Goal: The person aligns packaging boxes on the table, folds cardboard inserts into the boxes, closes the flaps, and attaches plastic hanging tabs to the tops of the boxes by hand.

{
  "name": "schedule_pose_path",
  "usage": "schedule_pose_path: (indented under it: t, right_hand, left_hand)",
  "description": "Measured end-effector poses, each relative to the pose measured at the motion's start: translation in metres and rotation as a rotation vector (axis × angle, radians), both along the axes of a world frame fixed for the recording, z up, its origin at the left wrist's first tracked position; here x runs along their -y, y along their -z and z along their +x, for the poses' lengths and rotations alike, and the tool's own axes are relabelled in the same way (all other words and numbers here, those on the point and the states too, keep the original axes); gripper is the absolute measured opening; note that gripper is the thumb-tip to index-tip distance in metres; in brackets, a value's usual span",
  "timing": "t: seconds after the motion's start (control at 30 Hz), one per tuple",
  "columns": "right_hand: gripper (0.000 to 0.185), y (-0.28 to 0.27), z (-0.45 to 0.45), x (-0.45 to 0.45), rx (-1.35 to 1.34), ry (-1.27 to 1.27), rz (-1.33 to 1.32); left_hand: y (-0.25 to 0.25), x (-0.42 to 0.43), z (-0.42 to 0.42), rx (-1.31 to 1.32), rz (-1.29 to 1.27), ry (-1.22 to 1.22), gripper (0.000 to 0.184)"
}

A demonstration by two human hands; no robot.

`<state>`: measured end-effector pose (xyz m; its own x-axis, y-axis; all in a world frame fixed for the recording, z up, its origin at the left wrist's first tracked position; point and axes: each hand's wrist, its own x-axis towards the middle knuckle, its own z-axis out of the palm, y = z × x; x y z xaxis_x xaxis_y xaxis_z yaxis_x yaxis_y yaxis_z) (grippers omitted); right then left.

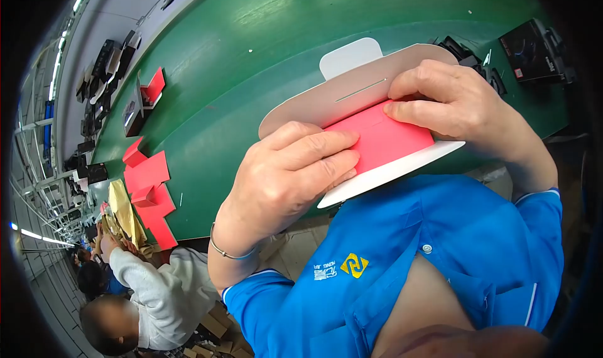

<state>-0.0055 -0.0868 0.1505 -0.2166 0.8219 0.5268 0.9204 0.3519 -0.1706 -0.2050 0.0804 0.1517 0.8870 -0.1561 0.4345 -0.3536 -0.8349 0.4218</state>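
In the head view I hold an open cardboard box (295, 116) in front of my chest, its pale flaps spread and a slit in the far flap. A red card insert (392, 136) lies inside it between the two flaps. My left hand (298, 160) grips the left end, its fingers bent over the red card. At the right end my right hand (443, 100) pinches the insert's far edge between thumb and fingers, beside the far flap. The fingers hide both ends of the insert.
Folded red card pieces (151, 173) lie on the green table (251, 63) at left, near a small open box (137, 110). A black printed box (527, 50) stands at right among dark items. A co-worker in a light sweatshirt (166, 295) sits at lower left, handling yellowish material (124, 210).
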Motion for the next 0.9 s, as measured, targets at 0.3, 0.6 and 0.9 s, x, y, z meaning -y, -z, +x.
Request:
schedule_pose_path:
  t: [0.3,0.6,0.9]
  right_hand:
    - [0.028,-0.005,0.001,0.013,-0.009,-0.055,-0.248]
    - [0.030,-0.008,0.000,0.012,0.030,-0.014,-0.297]
    - [0.033,-0.012,-0.001,0.010,0.064,-0.001,-0.349]
  left_hand:
    - [0.000,0.000,-0.003,0.001,0.168,0.015,0.021]
    - [-0.004,-0.002,-0.014,-0.161,-0.007,0.007,0.023]
    - [-0.001,-0.001,-0.018,-0.132,0.049,-0.071,0.022]
